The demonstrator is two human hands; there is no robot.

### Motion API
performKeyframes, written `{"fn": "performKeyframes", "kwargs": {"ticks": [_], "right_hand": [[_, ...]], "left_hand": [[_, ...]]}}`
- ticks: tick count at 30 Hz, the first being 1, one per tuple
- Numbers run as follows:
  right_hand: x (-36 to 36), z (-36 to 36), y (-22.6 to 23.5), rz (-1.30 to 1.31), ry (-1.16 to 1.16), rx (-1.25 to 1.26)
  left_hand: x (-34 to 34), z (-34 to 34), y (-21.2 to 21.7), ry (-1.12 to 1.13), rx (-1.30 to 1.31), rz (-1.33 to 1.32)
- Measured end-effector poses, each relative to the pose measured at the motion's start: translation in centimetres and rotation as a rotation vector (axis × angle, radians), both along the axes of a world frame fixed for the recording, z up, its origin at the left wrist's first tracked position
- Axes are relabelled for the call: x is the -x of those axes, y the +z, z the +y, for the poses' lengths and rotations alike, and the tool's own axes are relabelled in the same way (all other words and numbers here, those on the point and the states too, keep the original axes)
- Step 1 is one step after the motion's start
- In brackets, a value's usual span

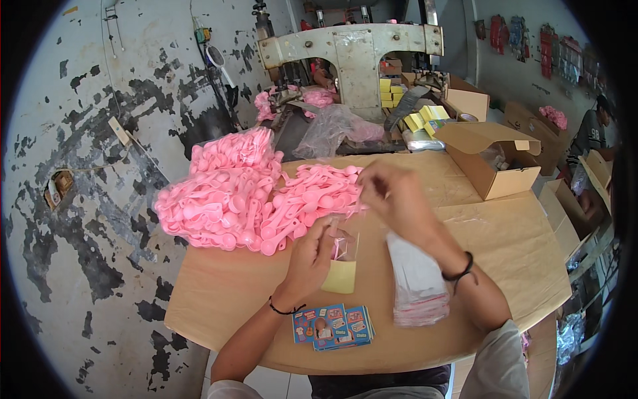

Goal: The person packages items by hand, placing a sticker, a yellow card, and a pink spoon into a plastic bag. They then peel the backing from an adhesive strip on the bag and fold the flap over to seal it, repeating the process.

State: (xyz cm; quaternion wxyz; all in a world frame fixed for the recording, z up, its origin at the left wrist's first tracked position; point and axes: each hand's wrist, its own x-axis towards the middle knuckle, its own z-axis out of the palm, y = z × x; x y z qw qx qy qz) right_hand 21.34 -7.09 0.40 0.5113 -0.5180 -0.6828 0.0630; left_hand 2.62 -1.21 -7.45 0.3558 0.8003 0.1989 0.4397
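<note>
My left hand [311, 259] is closed on a small clear plastic bag [345, 237]. A pale yellow card [340, 276] fills its lower part, and something pink shows above the card. My right hand [399, 199] is raised just beyond and to the right of the bag, its fingers pinched. A thin pinkish piece seems to hang from them, too blurred to name. Close to both hands lies a pile of loose pink measuring spoons [312, 193]. Under my right forearm is a stack of flat clear bags [419, 286]. Blue printed cards [335, 329] lie stacked near the front edge.
Clear sacks full of pink spoons [209, 203] stand at the table's left. An open cardboard box [495, 163] sits at the far right. Behind the brown-covered table [492, 266] rises a metal machine [355, 66], near yellow boxes [425, 118]. Another person [588, 136] is at the right.
</note>
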Motion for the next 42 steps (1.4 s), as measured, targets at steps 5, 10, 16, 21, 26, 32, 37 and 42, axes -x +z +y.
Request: {"fn": "performKeyframes", "kwargs": {"ticks": [5,10,16,21,26,32,37,42], "right_hand": [[-8.2,-2.6,4.4,0.281,0.308,0.177],[-18.6,-1.0,-2.5,0.113,0.191,0.677],[-18.8,0.3,-2.2,-0.259,-0.414,0.520],[-11.9,0.8,-0.8,-0.083,-0.033,0.406],[-2.5,2.2,-5.4,-0.108,0.359,0.394],[-1.0,2.7,-6.2,0.280,0.345,0.502],[-0.9,3.3,-7.8,0.328,0.371,0.365],[-1.1,3.4,-7.5,0.266,0.429,0.367]], "left_hand": [[-0.3,-0.2,1.0,-0.234,0.560,-0.264],[-0.5,1.0,-0.3,-0.192,0.602,-0.243],[0.3,3.1,-1.4,-0.277,0.849,-0.166],[0.2,2.5,-0.7,-0.283,0.950,-0.124],[0.0,2.6,-0.9,-0.250,0.824,-0.145],[0.2,3.0,-1.4,-0.234,0.779,-0.140],[-0.2,2.5,-1.2,-0.162,0.708,-0.201],[-0.2,2.2,-1.1,-0.134,0.643,-0.261]]}}
